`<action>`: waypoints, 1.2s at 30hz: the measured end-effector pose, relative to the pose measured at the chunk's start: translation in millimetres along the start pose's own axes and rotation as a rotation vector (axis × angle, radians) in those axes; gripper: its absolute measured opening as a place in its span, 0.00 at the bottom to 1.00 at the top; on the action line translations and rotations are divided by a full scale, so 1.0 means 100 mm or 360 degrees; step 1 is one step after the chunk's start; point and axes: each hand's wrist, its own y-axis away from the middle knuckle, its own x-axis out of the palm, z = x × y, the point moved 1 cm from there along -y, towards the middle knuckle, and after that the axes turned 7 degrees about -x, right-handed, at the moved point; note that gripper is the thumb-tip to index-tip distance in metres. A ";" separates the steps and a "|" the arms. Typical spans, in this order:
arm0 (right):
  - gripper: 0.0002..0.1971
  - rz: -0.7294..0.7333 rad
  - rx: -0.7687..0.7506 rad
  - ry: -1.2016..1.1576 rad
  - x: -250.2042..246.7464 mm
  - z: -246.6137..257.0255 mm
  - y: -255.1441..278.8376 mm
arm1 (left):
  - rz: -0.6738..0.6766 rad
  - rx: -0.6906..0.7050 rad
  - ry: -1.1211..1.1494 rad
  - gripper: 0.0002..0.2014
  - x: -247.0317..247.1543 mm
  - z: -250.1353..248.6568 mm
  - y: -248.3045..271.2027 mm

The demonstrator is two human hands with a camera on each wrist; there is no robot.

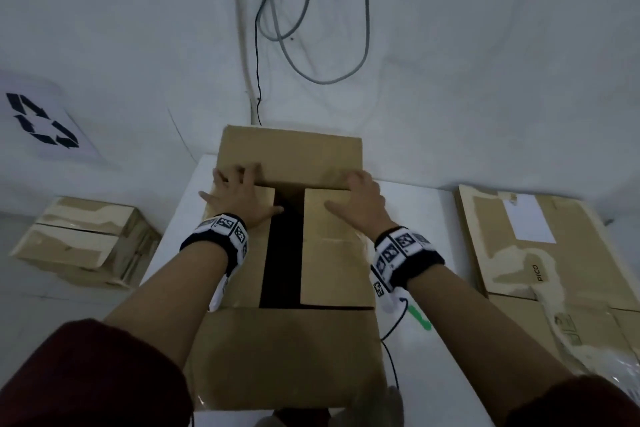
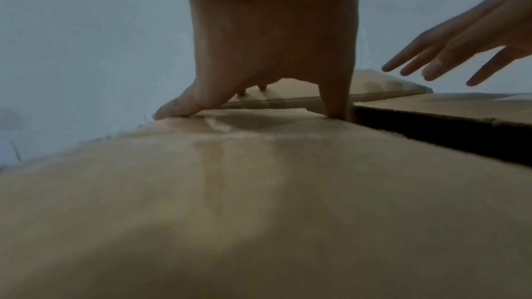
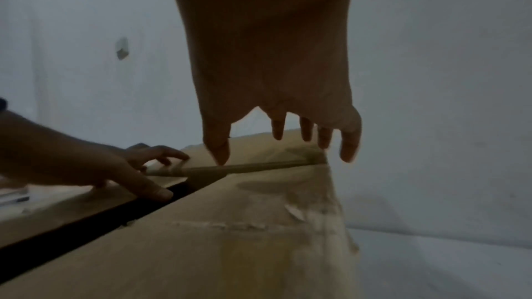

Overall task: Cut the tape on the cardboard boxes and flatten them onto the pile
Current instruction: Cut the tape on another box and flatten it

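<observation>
The box (image 1: 291, 253) lies in the middle of the white surface (image 1: 433, 288), its far flap (image 1: 291, 156) and near flap (image 1: 287, 357) folded outward and its two side flaps lying almost level, with a dark gap (image 1: 282, 246) between them. The left hand (image 1: 239, 198) is spread flat on the left flap (image 1: 242, 246), palm down, thumb pointing toward the gap and fingertips reaching the fold of the far flap. The right hand (image 1: 360, 204) is likewise spread on the right flap (image 1: 332, 253), thumb toward the gap, fingers at the far fold; from the wrist view its fingers (image 3: 349, 144) are straight and apart, and neither hand grips anything. Torn strips of tape cling to the cardboard near the right edge. Both wrists wear dark bands (image 1: 405, 256) with black-and-white markers, and the sleeves (image 1: 86, 374) are dark red. Near the right forearm, a green object (image 1: 420, 317) lies on the surface, partly hidden, beside a thin black wire (image 1: 391, 357). To the right sits the pile (image 1: 540, 253) of flattened boxes, the top one bearing a white label. On the left, lower than the surface, stands another taped box (image 1: 83, 239). A sheet with a recycling sign (image 1: 41, 121) is on the left wall, and cables (image 1: 311, 28) hang down the far wall.
</observation>
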 end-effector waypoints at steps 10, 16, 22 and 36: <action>0.61 0.0249 0.0322 0.0408 0.45 0.20 -0.20 | 0.0216 -0.0004 -0.0055 0.55 0.06 0.02 -0.08; 0.56 0.0095 0.0272 -0.0508 0.05 0.05 -0.03 | 0.0496 0.0156 0.0964 0.57 -0.41 0.38 -0.03; 0.24 -0.0097 0.0437 -0.1144 -0.52 -0.13 0.56 | 0.0501 0.0137 0.1523 0.17 -1.01 1.10 0.18; 0.18 -0.0473 0.0269 -0.0065 0.40 -0.50 1.65 | 0.0264 0.0129 0.0706 0.31 -0.11 1.76 0.82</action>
